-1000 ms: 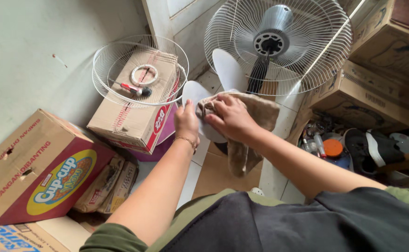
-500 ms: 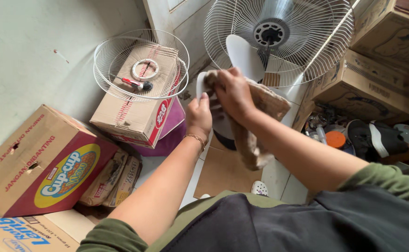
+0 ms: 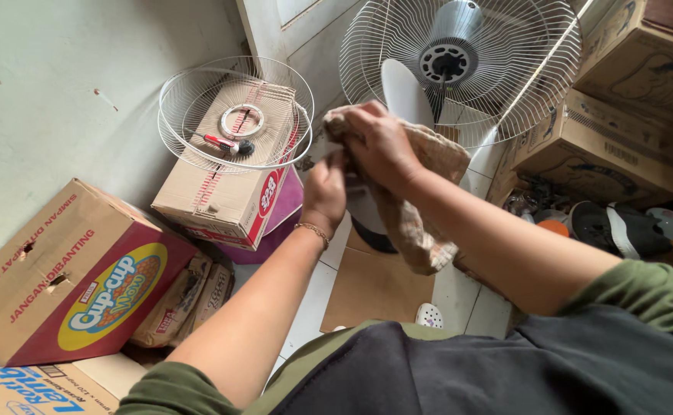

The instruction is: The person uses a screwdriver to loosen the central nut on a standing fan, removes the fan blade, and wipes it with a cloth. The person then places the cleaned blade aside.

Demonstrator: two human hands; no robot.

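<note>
Right hand (image 3: 379,146) clamped on cloth (image 3: 417,223) over fan blade (image 3: 406,96); left hand (image 3: 325,192) grips blade below.

Light: soft, even daylight, perhaps from upper centre | Shadows: faint, under the tilted red-and-yellow cardboard box (image 3: 67,273) lower left | Glare: none | Focus: sharp centre, dark clothing along bottom edge slightly soft
</note>
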